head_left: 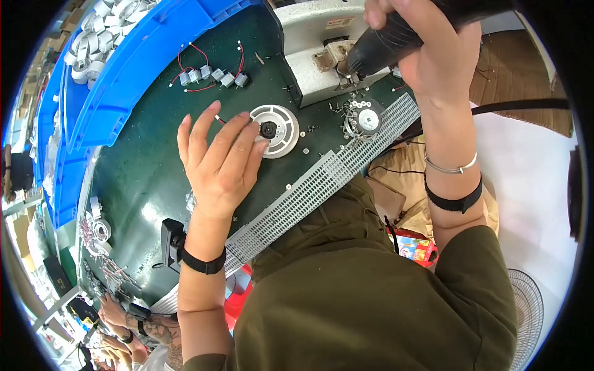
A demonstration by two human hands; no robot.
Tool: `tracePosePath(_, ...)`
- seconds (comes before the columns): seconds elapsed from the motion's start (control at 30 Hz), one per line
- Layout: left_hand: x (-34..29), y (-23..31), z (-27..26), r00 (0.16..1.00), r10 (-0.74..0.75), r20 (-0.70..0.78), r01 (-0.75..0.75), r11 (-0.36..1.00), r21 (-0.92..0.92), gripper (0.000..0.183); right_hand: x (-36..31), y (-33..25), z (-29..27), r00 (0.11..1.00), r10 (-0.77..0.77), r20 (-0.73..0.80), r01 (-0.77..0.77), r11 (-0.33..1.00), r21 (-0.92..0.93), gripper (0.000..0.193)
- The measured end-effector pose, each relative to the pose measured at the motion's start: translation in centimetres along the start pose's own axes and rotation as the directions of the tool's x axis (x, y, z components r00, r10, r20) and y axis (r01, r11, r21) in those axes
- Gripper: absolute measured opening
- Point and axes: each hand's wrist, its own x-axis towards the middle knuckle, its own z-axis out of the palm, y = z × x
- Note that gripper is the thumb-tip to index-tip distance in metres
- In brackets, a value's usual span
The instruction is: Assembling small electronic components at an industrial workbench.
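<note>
A round white plastic housing [284, 142] with a dark centre lies on the green work surface. My left hand [221, 157] is open, fingers stretched and spread, with the fingertips and thumb against the housing's left edge. A red wire with a small white plug shows by those fingers. Up at the right, my right hand [440, 62] is wrapped round a black powered screwdriver [387, 44]. The screwdriver's tip points down and left, in front of a grey-white metal machine [309, 52]. Whether the tip touches anything, I cannot tell.
A round dish [365, 120] with screws and small white rings stands beside a white grid strip [322, 179] along the front edge. Several small motors [216, 75] with red wires lie behind. Blue bins [136, 68] hold white parts. Another person's hands [114, 312] are at lower left.
</note>
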Motion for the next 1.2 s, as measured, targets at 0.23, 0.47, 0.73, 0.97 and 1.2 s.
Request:
tracePosePath(0.23, -0.7, 1.4, -0.9, 0.991, -0.071, 0.110, 0.056, 0.989, 0.139, 0.032, -1.4, -1.2, 1.0, 0.984, -0.011, -0.176, -0.072, 0.886, -0.458, 0.045)
tracePosePath(0.47, -0.4, 0.4, -0.2, 0.996, -0.005, 0.086, 0.019, 0.987, -0.163, 0.033, -1.3, -2.7, 3.6, 0.982, 0.140, -0.126, -0.162, 0.970, -0.181, 0.039)
tracePosePath(0.73, -1.1, 0.4, 0.4, 0.995, -0.075, 0.070, 0.092, 0.952, -0.293, 0.037, -0.6, 0.7, 7.0, 0.976, 0.207, 0.073, -0.184, 0.952, -0.247, 0.056)
tracePosePath(0.97, -0.2, 0.0, 0.3, 0.998, -0.016, 0.064, 0.036, 0.943, -0.331, 0.032, 0.0, 5.0, 5.6, 0.931, 0.024, 0.364, -0.231, 0.811, 0.537, 0.058)
tracePosePath(1.2, -0.5, 0.2, 0.6, 0.999, -0.049, 0.023, 0.054, 0.939, -0.340, 0.031, -1.7, 1.5, 8.0, 0.961, 0.277, -0.005, -0.271, 0.933, -0.237, 0.060)
